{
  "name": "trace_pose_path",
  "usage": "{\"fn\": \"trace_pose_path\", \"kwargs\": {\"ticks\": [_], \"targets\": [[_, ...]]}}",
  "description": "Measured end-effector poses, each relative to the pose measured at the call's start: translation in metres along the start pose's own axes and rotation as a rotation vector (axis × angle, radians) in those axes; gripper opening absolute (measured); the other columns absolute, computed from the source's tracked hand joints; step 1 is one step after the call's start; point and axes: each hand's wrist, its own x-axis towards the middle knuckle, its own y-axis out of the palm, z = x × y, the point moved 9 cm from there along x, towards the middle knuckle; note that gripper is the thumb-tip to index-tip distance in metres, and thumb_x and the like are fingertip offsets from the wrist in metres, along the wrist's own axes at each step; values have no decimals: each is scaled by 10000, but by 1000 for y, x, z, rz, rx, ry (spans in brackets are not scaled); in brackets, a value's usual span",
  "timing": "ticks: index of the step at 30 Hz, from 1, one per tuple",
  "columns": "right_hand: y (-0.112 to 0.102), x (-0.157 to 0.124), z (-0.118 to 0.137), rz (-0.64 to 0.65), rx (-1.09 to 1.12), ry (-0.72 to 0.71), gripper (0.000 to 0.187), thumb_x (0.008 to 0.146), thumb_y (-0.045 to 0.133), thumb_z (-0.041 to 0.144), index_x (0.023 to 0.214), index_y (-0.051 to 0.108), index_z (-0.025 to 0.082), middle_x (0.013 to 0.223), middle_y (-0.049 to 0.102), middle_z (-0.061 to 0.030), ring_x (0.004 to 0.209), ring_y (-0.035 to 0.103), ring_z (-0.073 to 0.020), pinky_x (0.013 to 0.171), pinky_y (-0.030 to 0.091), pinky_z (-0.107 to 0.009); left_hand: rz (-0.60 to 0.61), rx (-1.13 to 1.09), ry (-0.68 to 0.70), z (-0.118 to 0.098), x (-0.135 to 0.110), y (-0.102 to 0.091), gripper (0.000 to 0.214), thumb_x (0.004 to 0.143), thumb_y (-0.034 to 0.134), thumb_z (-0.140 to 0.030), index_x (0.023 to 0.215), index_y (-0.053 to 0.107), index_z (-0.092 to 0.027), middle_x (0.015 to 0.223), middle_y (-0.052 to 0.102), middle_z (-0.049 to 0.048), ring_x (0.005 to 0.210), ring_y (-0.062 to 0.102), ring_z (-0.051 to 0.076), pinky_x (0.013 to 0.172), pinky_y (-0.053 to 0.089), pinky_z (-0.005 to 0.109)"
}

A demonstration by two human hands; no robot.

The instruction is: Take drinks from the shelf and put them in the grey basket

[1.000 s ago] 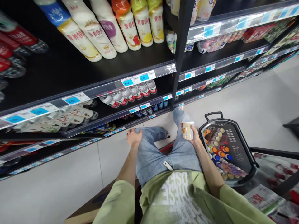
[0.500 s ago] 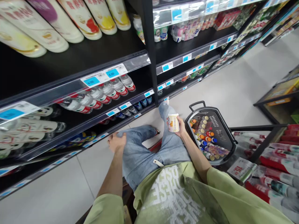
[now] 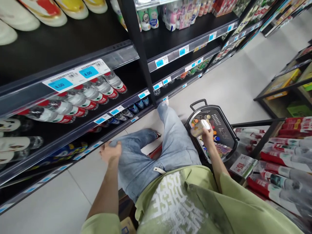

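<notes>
My left hand [image 3: 110,152] rests on my bent left knee, its thumb apart from the fingers and nothing in it. The fingertips are partly hidden over the knee's outer side. In my right hand [image 3: 208,138] is a can [image 3: 198,129] with a pale label, tipped on its side, its bright end turned up toward the fingers. The can is a little blurred, so its print is unreadable. Beneath it stands a black shopping basket [image 3: 232,130], and the can covers part of the contents. Several small bottles [image 3: 223,149] with orange, cream and blue caps lie inside.
Shelves on the left hold water bottles [image 3: 91,94] with red labels and larger bottles [image 3: 73,8] above. A price tag strip [image 3: 76,76] runs along the shelf edge. To the right, bottles [image 3: 280,177] fill a low display beside a price card [image 3: 243,165].
My right hand has carried the can from above my right knee rightward over the basket and tipped it over. My left hand stays on the knee; the view has shifted somewhat.
</notes>
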Motion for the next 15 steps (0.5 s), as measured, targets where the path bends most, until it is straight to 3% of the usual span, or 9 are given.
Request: {"fn": "trace_pose_path", "kwargs": {"ticks": [2, 4, 8, 12, 15], "targets": [[-56, 0, 4, -98, -213, -39, 785, 585, 943, 478, 1260, 643, 210, 1268, 752, -112, 1171, 708, -303, 1062, 553, -455, -6, 0, 4, 0, 1, 1, 645, 898, 618, -515, 1432, 636, -154, 1497, 561, 226, 1321, 560, 461, 1067, 526, 592], [-102, -2, 4, -111, -422, -43, 839, 556, 962, 476, 1270, 627, 190, 1225, 760, -129, 1138, 713, -312, 1043, 559, -472, -14, 2, 5, -1, 2, 1, 637, 893, 631, -503, 1425, 641, -153, 1490, 566, 233, 1321, 561, 462, 1074, 521, 596], [-176, -6, -12, -71, -803, 26, 909, 570, 919, 538, 1331, 584, 172, 1144, 773, -155, 1068, 728, -331, 961, 580, -480, 6, 0, -11, -1, 2, 3, 640, 893, 644, -490, 1442, 638, -160, 1534, 542, 234, 1364, 537, 467, 1099, 500, 607], [-221, -4, -39, -1, -1272, 143, 735, 634, 815, 385, 1308, 604, 183, 1249, 739, -162, 1142, 705, -337, 1025, 536, -445, 23, 5, -19, 0, 2, 5, 670, 913, 618, -527, 1482, 612, -174, 1567, 517, 213, 1401, 510, 433, 1142, 465, 567], [-237, 1, -58, 55, -1421, 202, 594, 652, 765, 325, 1214, 652, 169, 1247, 707, -168, 1156, 686, -342, 1020, 521, -416, 19, 15, 4, 0, 3, 6, 669, 927, 618, -515, 1488, 604, -151, 1552, 521, 221, 1409, 498, 405, 1189, 420, 543]]}}
